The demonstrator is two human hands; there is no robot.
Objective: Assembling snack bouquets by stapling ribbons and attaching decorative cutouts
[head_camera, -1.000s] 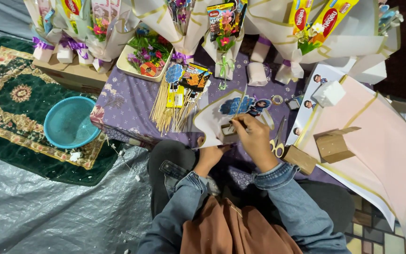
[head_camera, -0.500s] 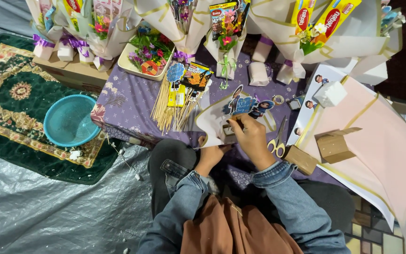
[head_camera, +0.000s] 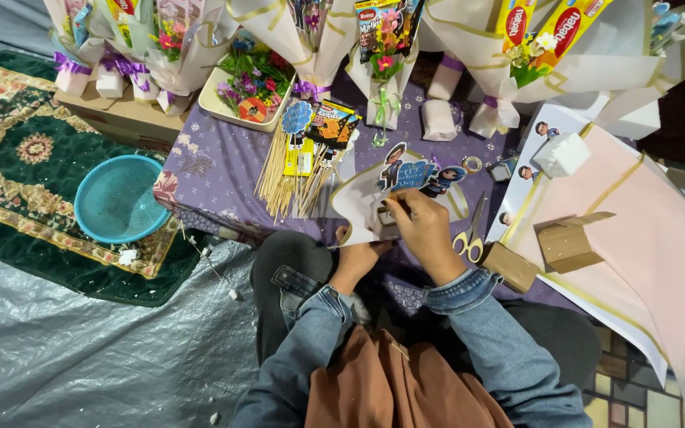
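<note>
The right hand [head_camera: 422, 230] is closed, fingers pinched on the lower edge of a cream paper wrap [head_camera: 358, 208] that carries cartoon cut-out figures [head_camera: 418, 170] on sticks at its top. The left hand [head_camera: 356, 255] sits just below and to the left of it, curled under the wrap's bottom corner and gripping it from beneath. The wrap lies directly above both hands on a purple patterned cloth [head_camera: 216, 170].

Just right of the right hand lie yellow-handled scissors [head_camera: 469, 234], and beyond them a small brown cardboard box [head_camera: 566, 242] resting on pink paper sheets [head_camera: 636, 238]. Left of the hands a bundle of wooden skewers [head_camera: 279, 178] fans out, with more cut-out toppers [head_camera: 323, 127] at their tips. Farther left, well apart, a teal plastic basket [head_camera: 120, 198] sits on a green rug [head_camera: 17, 150]. Above the hands a row of wrapped bouquets [head_camera: 382, 55] stands along the far edge. A roll of tape [head_camera: 472, 164] lies near the cut-outs.
</note>
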